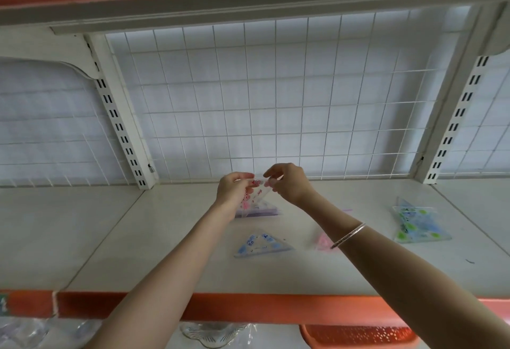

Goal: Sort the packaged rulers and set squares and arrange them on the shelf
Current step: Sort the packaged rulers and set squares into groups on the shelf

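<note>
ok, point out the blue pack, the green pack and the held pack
blue pack (262, 245), head view, centre of triangle
green pack (422, 227), head view, middle of face
held pack (258, 188), head view, red-printed top

- The left hand (234, 190) and right hand (291, 183) pinch the top edge of a clear red-printed set square packet (256, 189), one grip at each upper corner, near the back of the white shelf (165, 238)
- Under that packet a purple-edged pile of packets (266, 211) lies flat
- Nearer the front lies a blue set square packet (262, 244), with a pink packet (323, 241) to its right, partly hidden by the right forearm
- A green and blue pile (416, 224) lies well apart at the right
- A silver bracelet (349, 235) circles the right forearm
- A white wire grid (276, 100) backs the shelf
- An orange strip (248, 307) runs along the front edge, with an orange basket (358, 336) below
</note>
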`<move>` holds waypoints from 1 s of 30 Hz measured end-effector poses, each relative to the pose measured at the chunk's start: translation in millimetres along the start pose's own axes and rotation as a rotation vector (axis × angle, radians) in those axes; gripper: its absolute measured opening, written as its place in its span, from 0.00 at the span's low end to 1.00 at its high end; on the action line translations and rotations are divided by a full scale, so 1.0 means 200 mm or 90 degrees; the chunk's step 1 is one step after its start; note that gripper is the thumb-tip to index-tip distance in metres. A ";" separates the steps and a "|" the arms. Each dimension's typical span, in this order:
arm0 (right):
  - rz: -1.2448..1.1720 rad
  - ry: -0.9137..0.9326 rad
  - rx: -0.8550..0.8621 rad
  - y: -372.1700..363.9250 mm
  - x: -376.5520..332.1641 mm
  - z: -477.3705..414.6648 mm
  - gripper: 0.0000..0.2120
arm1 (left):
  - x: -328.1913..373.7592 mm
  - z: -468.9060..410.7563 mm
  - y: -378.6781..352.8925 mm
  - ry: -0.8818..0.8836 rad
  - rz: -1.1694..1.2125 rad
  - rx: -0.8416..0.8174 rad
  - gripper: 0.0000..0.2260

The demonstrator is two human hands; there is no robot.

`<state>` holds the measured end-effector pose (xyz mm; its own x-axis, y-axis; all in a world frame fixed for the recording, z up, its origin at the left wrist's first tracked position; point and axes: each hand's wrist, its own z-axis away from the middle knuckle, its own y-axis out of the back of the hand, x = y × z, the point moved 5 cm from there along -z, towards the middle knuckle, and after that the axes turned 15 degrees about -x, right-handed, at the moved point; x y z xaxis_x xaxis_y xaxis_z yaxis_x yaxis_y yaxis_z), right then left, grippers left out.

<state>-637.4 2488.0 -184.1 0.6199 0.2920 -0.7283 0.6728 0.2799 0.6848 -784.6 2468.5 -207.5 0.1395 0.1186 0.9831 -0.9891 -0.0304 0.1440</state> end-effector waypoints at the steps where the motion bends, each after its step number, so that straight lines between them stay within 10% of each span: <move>1: 0.022 0.005 0.000 0.02 0.02 0.03 0.11 | 0.01 0.00 -0.04 0.005 0.007 -0.013 0.10; 16: 0.206 0.044 -0.091 0.30 0.25 0.37 0.32 | 0.09 0.03 -0.55 0.018 -0.007 -0.157 0.15; 30: 0.274 0.031 -0.200 0.37 0.40 0.51 0.32 | 0.06 0.11 -0.74 0.048 -0.223 -0.211 0.06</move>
<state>-496.8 2438.0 -194.7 0.7887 0.4810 -0.3829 0.2037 0.3832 0.9009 -635.2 2452.2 -214.4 0.4751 0.1366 0.8692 -0.8467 0.3399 0.4094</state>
